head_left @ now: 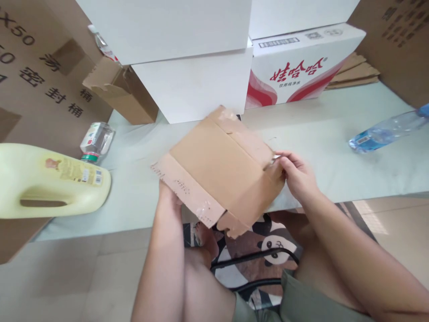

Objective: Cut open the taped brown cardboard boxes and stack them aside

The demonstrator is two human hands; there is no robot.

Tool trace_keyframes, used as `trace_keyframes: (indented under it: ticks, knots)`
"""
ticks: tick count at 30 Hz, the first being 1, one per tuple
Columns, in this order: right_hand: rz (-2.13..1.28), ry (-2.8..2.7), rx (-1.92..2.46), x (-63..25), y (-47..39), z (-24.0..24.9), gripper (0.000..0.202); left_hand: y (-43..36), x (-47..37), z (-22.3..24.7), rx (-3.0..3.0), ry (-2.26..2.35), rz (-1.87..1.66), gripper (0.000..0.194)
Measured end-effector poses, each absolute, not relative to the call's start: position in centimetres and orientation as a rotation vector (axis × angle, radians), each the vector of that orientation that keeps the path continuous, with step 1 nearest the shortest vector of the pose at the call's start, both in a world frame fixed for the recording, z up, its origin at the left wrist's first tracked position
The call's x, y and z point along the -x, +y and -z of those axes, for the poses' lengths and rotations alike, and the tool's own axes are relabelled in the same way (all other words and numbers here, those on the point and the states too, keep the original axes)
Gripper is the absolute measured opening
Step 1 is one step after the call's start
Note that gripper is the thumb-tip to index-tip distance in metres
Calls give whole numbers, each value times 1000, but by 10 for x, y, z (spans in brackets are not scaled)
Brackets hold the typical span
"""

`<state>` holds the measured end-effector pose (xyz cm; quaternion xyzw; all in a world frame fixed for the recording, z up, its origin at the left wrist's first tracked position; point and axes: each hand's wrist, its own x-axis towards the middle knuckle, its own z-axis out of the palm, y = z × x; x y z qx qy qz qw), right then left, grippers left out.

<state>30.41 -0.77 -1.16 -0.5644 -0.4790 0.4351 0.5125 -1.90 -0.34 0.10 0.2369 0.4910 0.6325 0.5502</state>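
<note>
A flattened brown cardboard box (217,156) with torn, ragged flaps is held tilted over the front edge of the table. My right hand (299,175) pinches its right corner between thumb and fingers, where a small whitish bit shows at the torn edge. From below, my left hand (171,195) supports the left side; its fingers are hidden behind the cardboard. Pale strips with peeled paper and tape run along the left flap and the far flap.
A pale yellow jug (77,210) and a small clear bottle (97,138) lie at left, near an open brown carton (134,98). White cartons (194,89) and a red-printed white box (301,71) stand behind. A blue-labelled water bottle (378,136) lies right. Folded cardboard (358,71) is farther back.
</note>
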Motion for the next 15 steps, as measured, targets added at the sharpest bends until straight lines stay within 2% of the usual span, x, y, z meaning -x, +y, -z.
trace_keyframes:
  ticks: [3, 5, 8, 10, 15]
  knots:
    - [-904, -1107, 1388, -306, -1, 14, 46, -3, 23, -11, -545, 1040, -1630, 32]
    - [-1104, -1111, 1322, -305, -1, 15, 49, -2, 26, -13, -581, 1010, -1710, 32]
    - [-1588, -1112, 1221, -296, -7, 13, 48, 0, 24, -14, -595, 991, -1729, 33]
    - [-1723, -1049, 1186, -287, -13, 8, 50, 0, 19, -15, -588, 965, -1714, 34]
    - [-1560, -900, 1202, -300, -28, -27, 52, -2, 8, -24, -527, 858, -1613, 23]
